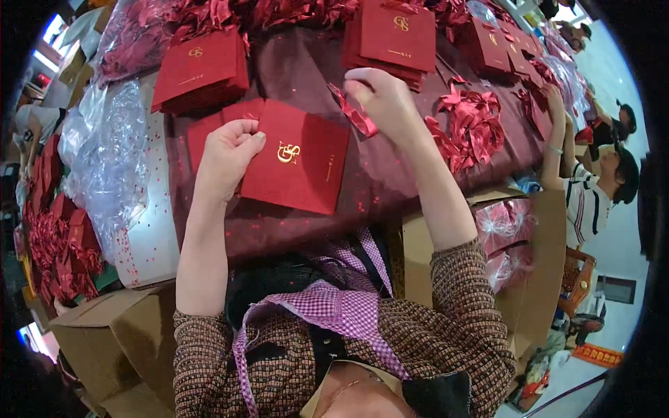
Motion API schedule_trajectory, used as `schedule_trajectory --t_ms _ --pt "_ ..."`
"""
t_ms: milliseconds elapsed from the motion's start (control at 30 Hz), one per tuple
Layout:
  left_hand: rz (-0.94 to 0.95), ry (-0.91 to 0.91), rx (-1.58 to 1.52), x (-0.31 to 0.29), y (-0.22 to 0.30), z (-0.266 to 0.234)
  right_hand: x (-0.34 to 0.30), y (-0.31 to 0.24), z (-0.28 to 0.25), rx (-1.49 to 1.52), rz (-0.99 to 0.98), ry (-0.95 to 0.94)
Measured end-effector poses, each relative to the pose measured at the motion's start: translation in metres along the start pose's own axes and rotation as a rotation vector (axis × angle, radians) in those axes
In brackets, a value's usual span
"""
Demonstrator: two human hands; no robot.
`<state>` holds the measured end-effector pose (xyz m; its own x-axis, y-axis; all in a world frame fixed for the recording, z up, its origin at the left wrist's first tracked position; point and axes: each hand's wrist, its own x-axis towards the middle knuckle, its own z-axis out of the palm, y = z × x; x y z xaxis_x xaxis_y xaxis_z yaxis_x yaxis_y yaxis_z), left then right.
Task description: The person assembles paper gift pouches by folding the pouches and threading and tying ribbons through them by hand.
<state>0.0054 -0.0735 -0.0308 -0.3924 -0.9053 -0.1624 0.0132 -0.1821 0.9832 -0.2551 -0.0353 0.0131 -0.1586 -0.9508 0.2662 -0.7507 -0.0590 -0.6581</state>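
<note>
A flat red gift bag (pixel 306 167) with a gold emblem lies slightly turned on the dark red cloth before me. My left hand (pixel 233 157) pinches its upper left edge between thumb and fingers. Beneath that hand, more red card or bag (pixel 209 132) shows in part. Up and to the right, my right hand (pixel 383 101) is closed on a shiny red ribbon (pixel 361 120), whose loop hangs below the fingers. A loose heap of red ribbons (pixel 474 125) lies right of this hand.
Stacks of red bags stand at the far left (pixel 198 76) and far middle (pixel 401 42). Clear plastic wrapping (pixel 104 160) lies left. Open cardboard boxes (pixel 550 244) flank me, the right one holding wrapped red packs (pixel 505 237). A co-worker's hand (pixel 554 104) works at the table's right.
</note>
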Motion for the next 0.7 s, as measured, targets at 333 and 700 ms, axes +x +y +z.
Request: schedule_trajectory --t_ms 333,700 --pt "0.022 -0.053 0.03 0.001 0.001 0.002 0.021 0.023 0.029 -0.127 -0.087 0.03" --pt "0.073 -0.046 -0.027 0.001 -0.002 0.002 0.014 0.042 0.038 -0.122 -0.059 -0.008"
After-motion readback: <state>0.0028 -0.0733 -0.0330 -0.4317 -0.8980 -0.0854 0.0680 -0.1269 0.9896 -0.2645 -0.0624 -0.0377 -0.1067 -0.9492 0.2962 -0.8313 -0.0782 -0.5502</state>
